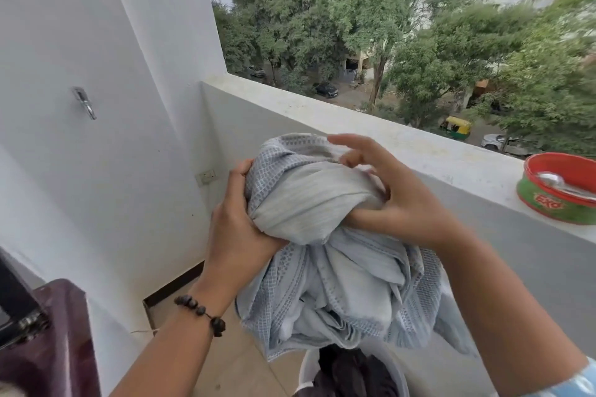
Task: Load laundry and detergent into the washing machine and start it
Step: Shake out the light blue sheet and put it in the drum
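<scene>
Both hands clutch 1 bunched pale blue-grey woven cloth (322, 235) above the white laundry bucket (306, 371): left hand (235, 222) gripping, right hand (387, 196) pinching with its thumb, upper fingers spread. Gather trailing folds before carrying it left of the bucket to the maroon washing machine (54, 342).

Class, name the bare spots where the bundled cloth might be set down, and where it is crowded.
Free: the ledge left of the red tub, and the floor tiles beside the bucket. Crowded: the bucket, full of dark clothes.
</scene>
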Available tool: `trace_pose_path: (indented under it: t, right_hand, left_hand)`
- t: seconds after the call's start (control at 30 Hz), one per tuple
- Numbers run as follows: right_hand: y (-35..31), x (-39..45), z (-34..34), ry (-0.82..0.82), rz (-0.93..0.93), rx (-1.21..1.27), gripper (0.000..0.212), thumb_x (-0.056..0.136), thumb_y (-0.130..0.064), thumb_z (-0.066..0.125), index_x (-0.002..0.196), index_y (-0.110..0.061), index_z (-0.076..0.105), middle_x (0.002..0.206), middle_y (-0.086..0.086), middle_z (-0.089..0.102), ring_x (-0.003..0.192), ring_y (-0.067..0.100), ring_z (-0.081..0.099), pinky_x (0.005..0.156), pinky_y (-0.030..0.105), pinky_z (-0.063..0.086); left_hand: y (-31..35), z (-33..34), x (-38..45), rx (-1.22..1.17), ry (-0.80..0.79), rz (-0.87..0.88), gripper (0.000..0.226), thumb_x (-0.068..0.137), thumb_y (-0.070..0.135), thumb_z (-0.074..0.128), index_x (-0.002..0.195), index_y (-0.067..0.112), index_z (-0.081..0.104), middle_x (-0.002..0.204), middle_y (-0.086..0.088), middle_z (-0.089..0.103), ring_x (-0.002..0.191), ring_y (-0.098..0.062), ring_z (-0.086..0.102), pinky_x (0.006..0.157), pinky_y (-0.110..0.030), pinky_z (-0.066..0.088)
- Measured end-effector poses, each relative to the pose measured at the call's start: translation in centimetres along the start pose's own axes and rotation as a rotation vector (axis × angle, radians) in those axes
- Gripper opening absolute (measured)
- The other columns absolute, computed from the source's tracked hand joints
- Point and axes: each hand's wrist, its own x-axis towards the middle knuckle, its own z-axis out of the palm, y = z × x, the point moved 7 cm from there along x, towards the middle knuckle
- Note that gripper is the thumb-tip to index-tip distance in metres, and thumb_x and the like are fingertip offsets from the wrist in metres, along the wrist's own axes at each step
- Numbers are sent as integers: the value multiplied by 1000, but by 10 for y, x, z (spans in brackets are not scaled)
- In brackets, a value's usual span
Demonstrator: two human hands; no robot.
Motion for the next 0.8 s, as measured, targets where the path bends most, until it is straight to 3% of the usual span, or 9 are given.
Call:
trace_pose_path:
  t: [0.1, 0.2, 0.27, 0.4, 0.47, 0.57, 0.63, 0.7, 0.8]
  right_hand:
    - [27, -13, -21, 15, 148, 97, 93, 65, -54, 79, 144, -51, 29, 141, -14, 48, 131, 4, 47, 108, 43, 39]
    - [55, -26, -30, 43, 286, 248, 106, 54, -75, 75, 145, -52, 25, 148, -17, 42, 131, -1, 45, 106, 33, 40]
    - [74, -34, -27, 30, 351, 369, 109, 53, -78, 74, 146, -50, 26, 147, -25, 41, 130, 0, 48, 103, 28, 45]
    - [98, -48, -9, -2, 410, 663, 83, 74, -59, 74, 145, -36, 38, 144, -2, 52, 127, 20, 55, 94, 32, 53]
    - [99, -58, 3, -22, 459, 892, 84, 64, -58, 82, 135, -22, 56, 127, 2, 66, 114, 19, 65, 84, 29, 56]
    - [81, -67, 33, -221, 383, 1269, 57, 87, -41, 67, 133, -10, 58, 131, 13, 63, 121, 27, 60, 95, 37, 52]
    - [84, -67, 46, -195, 387, 1242, 52, 90, -35, 66, 133, -7, 57, 131, 15, 63, 120, 28, 61, 95, 38, 52]
    - [87, -61, 57, -105, 418, 1146, 54, 75, -32, 82, 122, -9, 66, 114, 12, 72, 102, 25, 70, 82, 35, 58]
    - [100, -56, 60, 159, 496, 943, 65, 74, -7, 77, 132, 1, 50, 103, 12, 74, 91, 28, 73, 71, 36, 59]
  left_hand:
    - [-2, -7, 6, -80, 44, -4, 91, 52, 22, 94, 127, 24, 44, 108, 27, 60, 97, 15, 56, 75, -3, 43]
    - [5, -21, 14, -161, 71, 23, 83, 53, 38, 85, 123, 27, 44, 110, 34, 58, 101, 13, 56, 81, -7, 45]
    - [9, -31, 21, -226, 108, 44, 77, 55, 38, 84, 120, 32, 44, 113, 27, 58, 104, 6, 57, 85, -13, 47]
    - [1, -50, 28, -378, 253, 9, 80, 56, 25, 87, 124, 17, 45, 123, -1, 58, 113, -12, 59, 94, -33, 52]
    - [-11, -56, 28, -471, 325, -62, 79, 57, 18, 87, 124, 9, 45, 123, -6, 58, 113, -16, 60, 96, -39, 52]
    - [-30, -58, 21, -600, 415, -217, 71, 60, 6, 85, 122, 7, 50, 121, -11, 61, 113, -22, 62, 97, -43, 53]
    - [-43, -56, 14, -666, 447, -308, 67, 63, 2, 82, 123, 6, 53, 120, -12, 63, 111, -25, 64, 96, -44, 54]
    - [-54, -52, 8, -707, 457, -378, 71, 62, 4, 83, 126, 3, 53, 122, -14, 64, 112, -27, 64, 96, -45, 54]
    - [-68, -48, 1, -717, 423, -432, 78, 54, 14, 87, 125, 7, 55, 127, -18, 62, 115, -30, 63, 99, -52, 51]
